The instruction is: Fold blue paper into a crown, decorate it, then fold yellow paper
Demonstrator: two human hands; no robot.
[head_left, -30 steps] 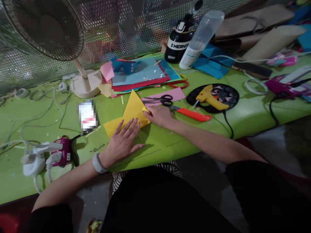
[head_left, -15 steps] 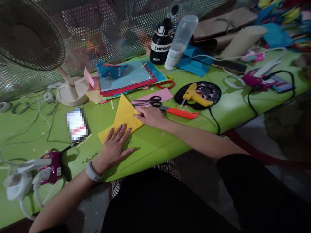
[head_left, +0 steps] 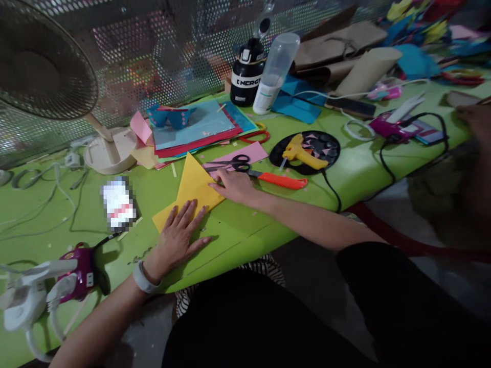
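A folded sheet of yellow paper lies on the green table, its pointed corner towards the back. My left hand lies flat on its near edge, fingers stretched and thumb out to the side. At the paper's right edge, my right hand has curled fingers and presses or pinches the edge there; the exact grip is partly hidden. Black-handled scissors rest on a strip of pink paper just behind my right hand. An orange-handled cutter lies to its right.
A yellow glue gun sits on a black tray. A phone, a purple power strip and a fan are on the left. Coloured sheets and bottles stand behind. Another person's hand shows far right.
The camera view has shifted slightly, so the table things appear a little further left. Both my hands stay at the yellow paper. Another person's hand has come into view at the far right.
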